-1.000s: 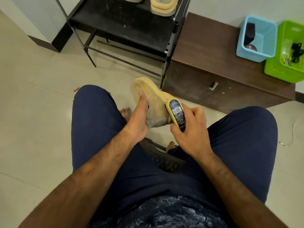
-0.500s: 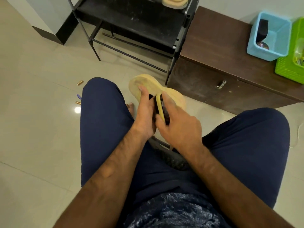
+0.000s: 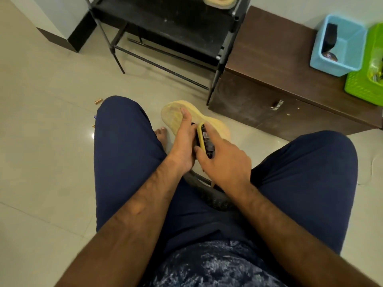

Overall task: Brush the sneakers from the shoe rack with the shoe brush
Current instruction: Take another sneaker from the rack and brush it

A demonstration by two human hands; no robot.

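Sneaker: tan, sole facing up, held low in front of the shoe rack.
Left hand: curled round the sneaker, thumb on its sole.
Right hand: gripping the yellow shoe brush, which is pressed against the sneaker.

Soft even indoor light, small bright glare spot on the glossy floor tiles, faint shadow beneath the shoe rack, wide-angle bending at edges, green basket blurred at right
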